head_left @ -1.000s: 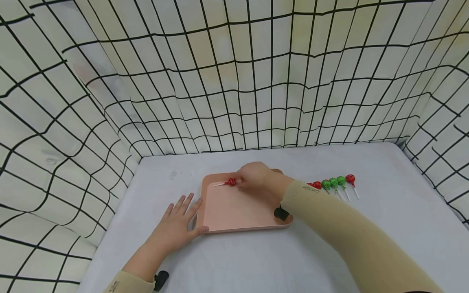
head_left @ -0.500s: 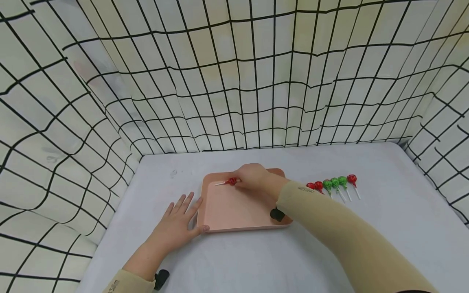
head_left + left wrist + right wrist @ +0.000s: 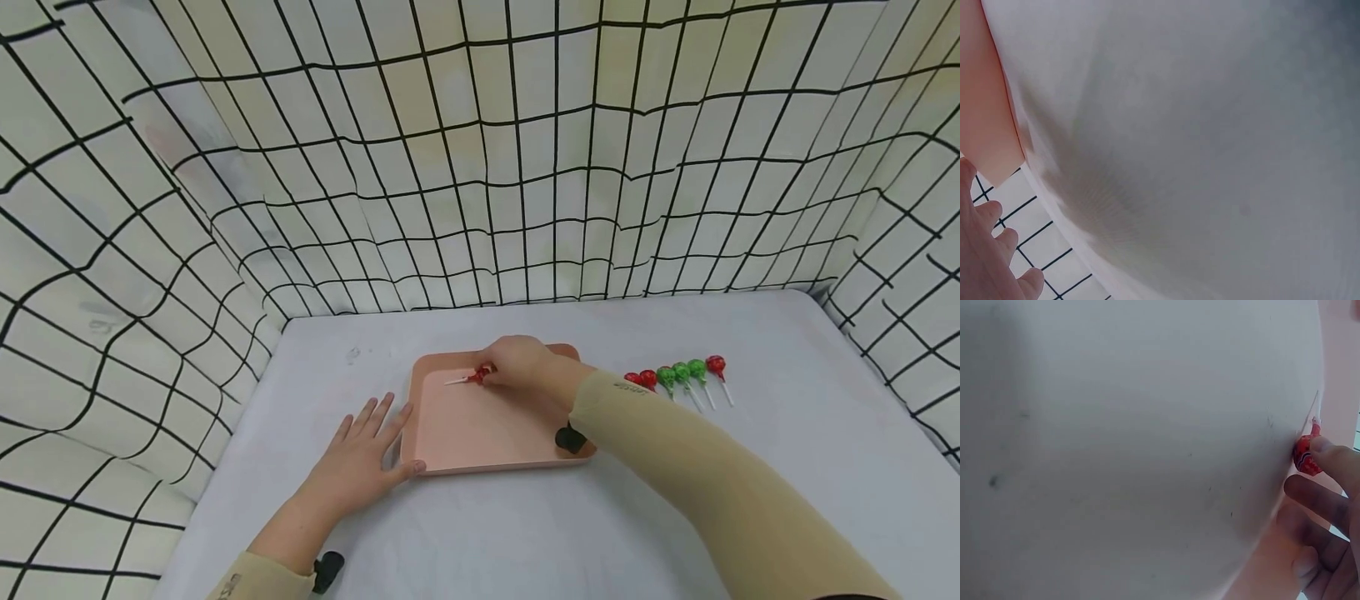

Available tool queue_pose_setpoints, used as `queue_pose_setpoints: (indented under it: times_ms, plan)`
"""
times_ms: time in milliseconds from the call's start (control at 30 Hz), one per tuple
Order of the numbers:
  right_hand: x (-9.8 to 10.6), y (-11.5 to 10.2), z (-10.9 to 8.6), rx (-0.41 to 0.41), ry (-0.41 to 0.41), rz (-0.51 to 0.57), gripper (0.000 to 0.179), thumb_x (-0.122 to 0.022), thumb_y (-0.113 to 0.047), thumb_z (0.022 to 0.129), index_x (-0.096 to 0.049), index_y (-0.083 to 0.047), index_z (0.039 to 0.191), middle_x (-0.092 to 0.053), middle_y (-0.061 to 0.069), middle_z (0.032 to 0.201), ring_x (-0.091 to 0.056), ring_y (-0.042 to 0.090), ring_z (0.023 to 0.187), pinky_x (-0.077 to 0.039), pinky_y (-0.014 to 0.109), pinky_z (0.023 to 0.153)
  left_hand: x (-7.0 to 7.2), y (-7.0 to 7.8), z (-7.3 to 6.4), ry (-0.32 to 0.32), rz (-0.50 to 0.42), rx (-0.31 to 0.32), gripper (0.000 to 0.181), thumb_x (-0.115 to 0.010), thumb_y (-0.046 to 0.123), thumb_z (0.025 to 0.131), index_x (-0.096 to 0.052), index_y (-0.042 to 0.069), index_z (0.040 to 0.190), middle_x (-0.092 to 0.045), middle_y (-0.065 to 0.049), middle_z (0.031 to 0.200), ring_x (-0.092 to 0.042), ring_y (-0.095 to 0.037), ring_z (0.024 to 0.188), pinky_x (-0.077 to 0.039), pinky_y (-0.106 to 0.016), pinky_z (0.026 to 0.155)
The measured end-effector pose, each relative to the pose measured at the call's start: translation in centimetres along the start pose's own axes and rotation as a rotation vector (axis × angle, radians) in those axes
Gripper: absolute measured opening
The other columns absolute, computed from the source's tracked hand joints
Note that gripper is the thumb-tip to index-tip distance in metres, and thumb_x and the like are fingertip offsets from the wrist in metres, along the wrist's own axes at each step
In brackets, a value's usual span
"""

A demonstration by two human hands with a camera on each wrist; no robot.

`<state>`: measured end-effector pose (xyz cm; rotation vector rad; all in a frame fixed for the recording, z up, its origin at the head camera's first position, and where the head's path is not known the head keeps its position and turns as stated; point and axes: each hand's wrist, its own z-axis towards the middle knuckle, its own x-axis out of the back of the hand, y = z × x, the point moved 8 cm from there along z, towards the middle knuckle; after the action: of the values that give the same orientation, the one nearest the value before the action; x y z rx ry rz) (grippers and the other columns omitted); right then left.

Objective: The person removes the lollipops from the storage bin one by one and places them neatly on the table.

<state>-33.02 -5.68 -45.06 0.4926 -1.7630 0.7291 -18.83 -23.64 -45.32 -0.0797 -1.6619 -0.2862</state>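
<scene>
A red-wrapped lollipop [image 3: 478, 377] lies over the far left part of a pink tray [image 3: 480, 433], its white stick toward the left. My right hand [image 3: 517, 362] reaches across the tray and pinches the lollipop's head; in the right wrist view the thumb presses on the red wrapper [image 3: 1305, 456] and the fingers curl below. My left hand [image 3: 360, 458] lies spread at the tray's left side, its thumb at the near left corner. In the left wrist view, the fingertips of my left hand [image 3: 991, 244] show below the tray wall [image 3: 988, 94].
Right of the tray, a row of lollipops with red heads [image 3: 716, 367] and green heads [image 3: 681, 372] lies on the white table [image 3: 510, 542], partly behind the right sleeve [image 3: 675, 450]. A white wall with a black grid [image 3: 510, 192] rises behind and at both sides.
The lollipop in the tray has shifted slightly to the right with its stick, and the right fingers now cover more of its head. My left hand has kept its place.
</scene>
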Motion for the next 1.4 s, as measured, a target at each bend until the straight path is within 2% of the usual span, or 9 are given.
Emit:
queue_pose_setpoints:
  times_ms: [333,533,767,900,1133,1400]
  plan:
    - [-0.5,0.5,-1.1,0.053,-0.060,0.044,0.017,-0.067,-0.028,0.096,-0.071,-0.024,0.112,-0.063,-0.009,0.091,-0.056,0.012,0.087,-0.049,0.027,0.083,0.1,-0.1,-0.1,-0.012,-0.007,0.012,0.092,-0.058,0.069,0.086,-0.029,0.019,0.158,-0.019,-0.016,0.163,-0.014,-0.041,0.149,-0.013,-0.064,0.117]
    - [-0.6,1.1,-1.9,0.046,-0.054,0.091,0.019,-0.069,-0.027,0.095,-0.072,-0.025,0.114,-0.064,-0.011,0.094,-0.057,0.011,0.090,-0.049,0.028,0.087,0.0,-0.2,-0.1,-0.010,-0.008,0.017,0.092,-0.060,0.067,0.087,-0.029,0.018,0.158,-0.019,-0.017,0.163,-0.014,-0.041,0.149,-0.013,-0.064,0.117]
    - [-0.6,1.4,-2.3,0.059,-0.050,0.079,0.028,-0.070,-0.028,0.094,-0.071,-0.026,0.123,-0.063,-0.013,0.092,-0.056,0.009,0.089,-0.049,0.026,0.081,-0.5,-0.4,0.0,-0.009,-0.006,0.016,0.095,-0.059,0.071,0.085,-0.029,0.018,0.158,-0.019,-0.017,0.163,-0.014,-0.040,0.149,-0.012,-0.063,0.117]
    - [-0.4,1.6,-2.3,0.051,-0.047,0.085,0.038,-0.071,-0.032,0.093,-0.067,-0.027,0.131,-0.063,-0.013,0.091,-0.056,0.008,0.087,-0.050,0.024,0.077,-0.3,-0.3,-0.1,-0.008,-0.007,0.015,0.094,-0.059,0.070,0.085,-0.029,0.018,0.158,-0.019,-0.017,0.163,-0.014,-0.040,0.149,-0.013,-0.063,0.117]
    - [0.2,1.7,-2.4,0.038,-0.041,0.107,0.036,-0.072,-0.031,0.093,-0.069,-0.023,0.127,-0.064,-0.011,0.093,-0.056,0.009,0.089,-0.049,0.026,0.083,0.1,-0.1,-0.1,-0.011,-0.008,0.013,0.093,-0.057,0.070,0.086,-0.029,0.018,0.158,-0.019,-0.017,0.163,-0.014,-0.041,0.149,-0.013,-0.064,0.117]
    - [0.2,1.6,-2.4,-0.026,-0.078,0.149,0.034,-0.072,-0.038,0.091,-0.071,-0.024,0.123,-0.063,-0.012,0.090,-0.057,0.009,0.087,-0.049,0.027,0.079,-0.2,-0.2,0.0,-0.005,-0.018,0.003,0.095,-0.057,0.072,0.085,-0.030,0.018,0.157,-0.019,-0.017,0.163,-0.014,-0.040,0.149,-0.013,-0.063,0.117]
